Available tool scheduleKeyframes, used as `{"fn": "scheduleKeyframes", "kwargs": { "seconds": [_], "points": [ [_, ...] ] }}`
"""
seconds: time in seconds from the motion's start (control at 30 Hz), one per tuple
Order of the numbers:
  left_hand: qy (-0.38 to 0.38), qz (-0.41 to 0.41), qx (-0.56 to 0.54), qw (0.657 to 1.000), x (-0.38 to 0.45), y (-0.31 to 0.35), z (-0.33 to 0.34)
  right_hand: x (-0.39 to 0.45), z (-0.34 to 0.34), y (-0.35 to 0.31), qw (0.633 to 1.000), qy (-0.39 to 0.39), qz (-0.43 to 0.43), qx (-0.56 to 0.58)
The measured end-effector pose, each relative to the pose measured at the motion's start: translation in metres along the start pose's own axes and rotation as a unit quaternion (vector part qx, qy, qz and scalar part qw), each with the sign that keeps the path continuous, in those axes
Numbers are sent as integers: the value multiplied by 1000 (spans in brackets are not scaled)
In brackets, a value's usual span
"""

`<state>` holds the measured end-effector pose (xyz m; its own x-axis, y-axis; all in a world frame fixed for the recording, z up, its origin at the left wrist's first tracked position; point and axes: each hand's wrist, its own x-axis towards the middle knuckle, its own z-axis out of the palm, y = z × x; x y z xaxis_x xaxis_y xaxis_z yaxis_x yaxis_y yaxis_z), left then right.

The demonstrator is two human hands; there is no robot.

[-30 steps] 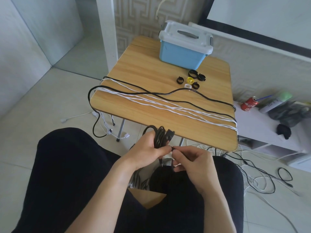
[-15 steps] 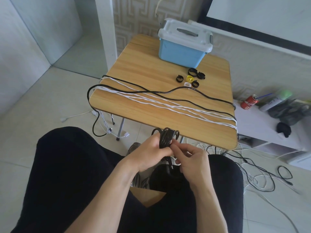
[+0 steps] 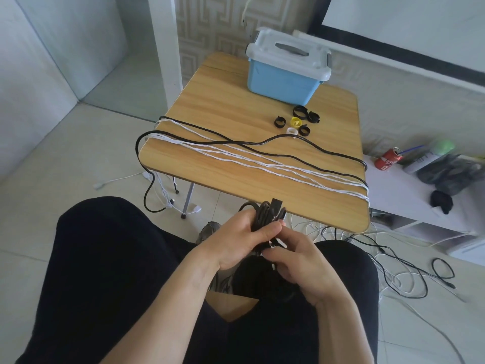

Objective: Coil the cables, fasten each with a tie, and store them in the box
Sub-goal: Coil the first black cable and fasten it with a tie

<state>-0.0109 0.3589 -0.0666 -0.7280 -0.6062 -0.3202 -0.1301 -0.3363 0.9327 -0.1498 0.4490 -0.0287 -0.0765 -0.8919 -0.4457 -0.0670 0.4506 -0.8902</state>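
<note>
Above my lap, just before the table's near edge, my left hand [image 3: 237, 239] grips a bundle of coiled black cable [image 3: 265, 215]. My right hand [image 3: 296, 258] pinches the lower part of the same bundle, its fingers curled around the strands. A long black cable [image 3: 296, 139] and several white cables [image 3: 236, 158] lie stretched across the wooden table [image 3: 223, 106]. Several small ties [image 3: 295, 120], black, yellow and white, sit in a cluster near the blue box [image 3: 283, 80], whose grey lid is shut.
Loose black and white cables [image 3: 393, 271] sprawl on the floor to the right of my knees. A low white shelf [image 3: 409, 195] at the right holds a red can [image 3: 388, 158] and dark items. More cable ends hang off the table's left edge.
Both hands have worked closer together on the black bundle. My right hand has slid lower along it, from pinching a cable end to holding the coil's lower part.
</note>
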Motion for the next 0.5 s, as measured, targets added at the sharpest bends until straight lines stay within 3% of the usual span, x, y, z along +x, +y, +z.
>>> {"fn": "scheduleKeyframes", "kwargs": {
  "seconds": [0.17, 0.33, 0.5],
  "points": [
    [17, -34, -128, 991, 4, 6, 6, 2, 9, 1, 997, 48, -54, -26],
    [-52, -56, -259, 963, 2, 8, 11, 9, 15, 12, 982, 162, -77, -65],
    [-95, -52, -287, 952, 5, -1, 6, 6, 12, 13, 984, 150, -91, -30]
  ]
}}
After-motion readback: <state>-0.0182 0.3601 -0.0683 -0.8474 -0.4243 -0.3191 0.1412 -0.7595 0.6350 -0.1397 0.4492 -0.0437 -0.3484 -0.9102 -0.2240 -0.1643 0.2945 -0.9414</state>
